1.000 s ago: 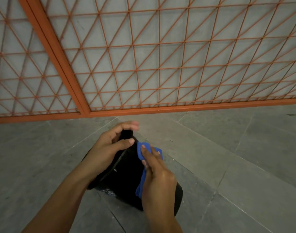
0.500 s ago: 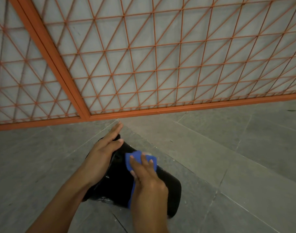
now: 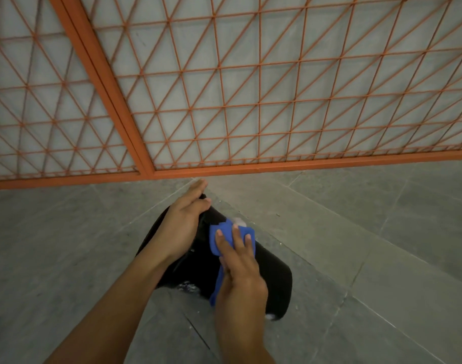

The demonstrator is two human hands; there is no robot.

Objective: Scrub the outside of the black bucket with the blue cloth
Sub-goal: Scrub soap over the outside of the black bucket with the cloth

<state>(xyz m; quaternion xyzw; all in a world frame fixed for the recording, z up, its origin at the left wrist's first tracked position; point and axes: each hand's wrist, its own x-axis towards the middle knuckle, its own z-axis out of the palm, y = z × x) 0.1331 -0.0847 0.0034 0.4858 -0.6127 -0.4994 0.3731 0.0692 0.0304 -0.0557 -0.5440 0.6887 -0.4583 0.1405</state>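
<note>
Both hands are on the black bucket [image 3: 271, 274], which lies on its side on the grey tiled floor [image 3: 382, 258], near the bottom rail of the orange metal grille [image 3: 250, 101].

The right hand [image 3: 241, 279] lies flat on the bucket's upper outside wall, its fingers [image 3: 237, 236] straight and spread, pressing the blue cloth [image 3: 219, 232] against the black surface. The cloth shows ahead of the fingertips and to the left of the palm, where a strip of it runs down toward the wrist. A small pale patch, perhaps foam, sits at the cloth's far edge.

The left hand [image 3: 184, 224] holds the bucket at its far end: the thumb curls over the dark edge there, while the other fingers reach forward along the far side, past the bucket and toward the grille. Whether that end is the rim or the base cannot be told, since the hand and shadow hide it.

Wet, shiny specks show on the bucket's near side, between the two forearms, and another pale speck sits at its lower right corner.

Beyond the bucket, the floor's tile seams run diagonally, and a pale wall shows behind the grille's triangular mesh.
</note>
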